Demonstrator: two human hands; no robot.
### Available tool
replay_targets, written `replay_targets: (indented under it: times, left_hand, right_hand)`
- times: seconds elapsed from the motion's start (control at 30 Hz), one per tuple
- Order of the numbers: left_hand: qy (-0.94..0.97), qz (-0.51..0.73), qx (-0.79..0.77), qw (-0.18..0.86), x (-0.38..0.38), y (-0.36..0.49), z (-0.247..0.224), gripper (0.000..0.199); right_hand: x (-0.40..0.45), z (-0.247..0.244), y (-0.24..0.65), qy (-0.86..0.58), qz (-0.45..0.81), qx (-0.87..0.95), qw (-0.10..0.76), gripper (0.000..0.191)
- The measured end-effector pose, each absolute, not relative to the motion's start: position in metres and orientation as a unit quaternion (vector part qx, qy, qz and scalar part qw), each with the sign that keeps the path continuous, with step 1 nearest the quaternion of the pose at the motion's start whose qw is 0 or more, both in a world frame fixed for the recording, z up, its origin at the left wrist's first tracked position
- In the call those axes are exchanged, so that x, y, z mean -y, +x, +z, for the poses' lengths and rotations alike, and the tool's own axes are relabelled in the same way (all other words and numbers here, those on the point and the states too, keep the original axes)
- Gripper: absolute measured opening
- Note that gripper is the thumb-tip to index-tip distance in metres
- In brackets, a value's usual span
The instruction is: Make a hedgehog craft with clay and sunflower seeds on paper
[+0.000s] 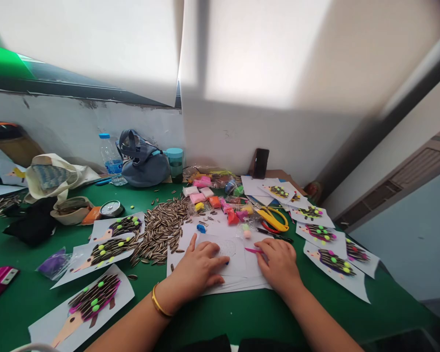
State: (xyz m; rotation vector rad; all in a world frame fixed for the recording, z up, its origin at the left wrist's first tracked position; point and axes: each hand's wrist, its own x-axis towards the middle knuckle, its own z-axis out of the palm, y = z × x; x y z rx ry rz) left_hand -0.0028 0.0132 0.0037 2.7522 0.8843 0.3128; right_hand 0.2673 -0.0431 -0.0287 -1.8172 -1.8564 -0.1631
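Observation:
My left hand lies on a sheet of white paper, fingers spread, with a gold bangle at the wrist. A faint drawn outline shows on the sheet beside its fingertips. In my right hand, closed at the sheet's right side, a thin pink strip sticks out from the thumb and fingers toward the left. A small lump of blue clay sits above my left hand. Round green and peach bits are above the pink strip.
Sunflower seeds are heaped left of the paper. Packets of coloured clay, yellow-handled scissors and a black pen lie beyond it. Hedgehog pictures flank both sides. A phone, cup and blue bag stand behind.

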Motion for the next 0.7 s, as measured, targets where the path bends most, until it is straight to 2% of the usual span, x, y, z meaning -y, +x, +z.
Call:
replay_targets:
  times: [0.37,0.53,0.7]
  left_hand:
    - [0.939,0.104,-0.311,0.102,-0.012,0.0,-0.002,0.047]
    - [0.928,0.122,-0.329,0.125,-0.011,-0.002,0.002,0.06]
    - [0.917,0.131,-0.347,0.149,-0.013,-0.004,0.003,0.065]
  right_hand:
    - [0.042,-0.027,0.264,-0.679,-0.091,0.685,0.248,0.026]
    - [0.048,-0.015,0.246,-0.586,-0.064,0.758,0.279,0.024]
    - [0.052,-0.013,0.225,-0.514,-0.009,0.817,0.262,0.024]
